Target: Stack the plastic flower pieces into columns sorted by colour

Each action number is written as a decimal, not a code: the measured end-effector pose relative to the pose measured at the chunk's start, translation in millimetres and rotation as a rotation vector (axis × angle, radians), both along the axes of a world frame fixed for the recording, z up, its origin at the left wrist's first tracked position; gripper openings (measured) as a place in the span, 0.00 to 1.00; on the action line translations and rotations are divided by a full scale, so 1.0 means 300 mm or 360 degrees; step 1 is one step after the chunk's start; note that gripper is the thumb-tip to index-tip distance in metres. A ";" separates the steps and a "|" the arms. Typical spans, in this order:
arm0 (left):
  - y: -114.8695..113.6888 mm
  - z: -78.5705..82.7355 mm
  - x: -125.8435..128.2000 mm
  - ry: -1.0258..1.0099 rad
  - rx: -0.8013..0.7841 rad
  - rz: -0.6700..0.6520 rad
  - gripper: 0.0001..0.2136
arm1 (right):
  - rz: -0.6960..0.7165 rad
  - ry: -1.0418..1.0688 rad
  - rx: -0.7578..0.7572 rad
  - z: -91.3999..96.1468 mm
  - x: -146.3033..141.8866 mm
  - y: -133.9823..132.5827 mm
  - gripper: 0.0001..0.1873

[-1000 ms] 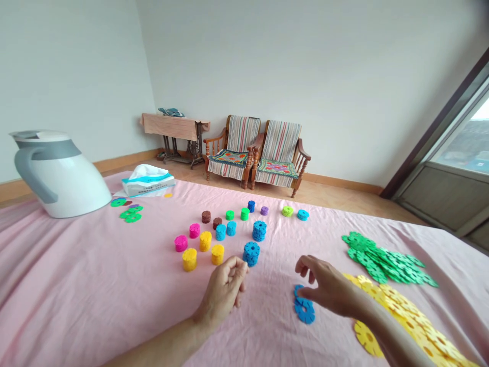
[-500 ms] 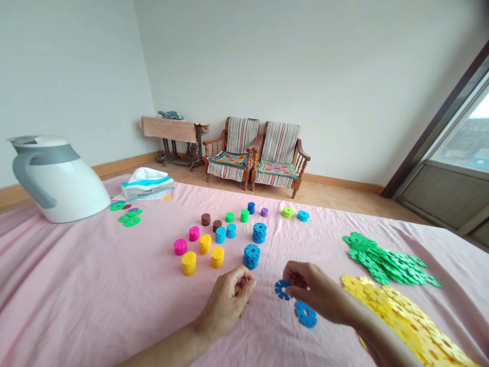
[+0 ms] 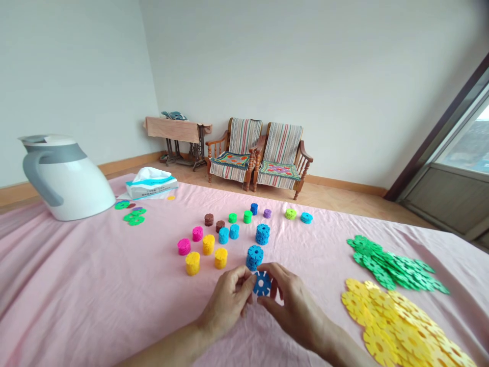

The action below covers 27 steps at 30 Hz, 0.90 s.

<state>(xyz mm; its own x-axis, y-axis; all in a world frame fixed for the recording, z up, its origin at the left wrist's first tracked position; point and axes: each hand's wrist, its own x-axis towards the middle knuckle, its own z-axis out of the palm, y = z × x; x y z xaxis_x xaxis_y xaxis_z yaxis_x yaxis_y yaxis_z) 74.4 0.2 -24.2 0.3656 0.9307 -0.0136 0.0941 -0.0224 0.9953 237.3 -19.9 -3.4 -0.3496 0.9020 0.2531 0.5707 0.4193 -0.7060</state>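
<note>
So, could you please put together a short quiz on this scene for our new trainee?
1. True or false: the blue disc lies flat on the pink cloth, untouched.
2. What colour is the heap of flat discs nearest the camera? A red, B yellow, C purple.
3. What stands at the far left of the cloth?
Key:
1. False. The left hand and the right hand hold it upright between their fingertips.
2. B. The yellow heap is nearest.
3. A white kettle.
</note>
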 end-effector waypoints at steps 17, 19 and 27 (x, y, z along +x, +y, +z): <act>0.010 -0.004 -0.004 -0.0033 -0.0118 0.0089 0.20 | -0.0240 0.0164 -0.0050 0.019 -0.047 0.076 0.12; 0.009 -0.002 -0.004 -0.0028 -0.0119 0.0093 0.20 | -0.0169 0.0139 -0.0072 0.017 -0.034 0.061 0.09; 0.010 0.000 -0.004 -0.0046 -0.0124 0.0043 0.20 | -0.0017 0.0117 0.0066 -0.033 -0.002 0.007 0.24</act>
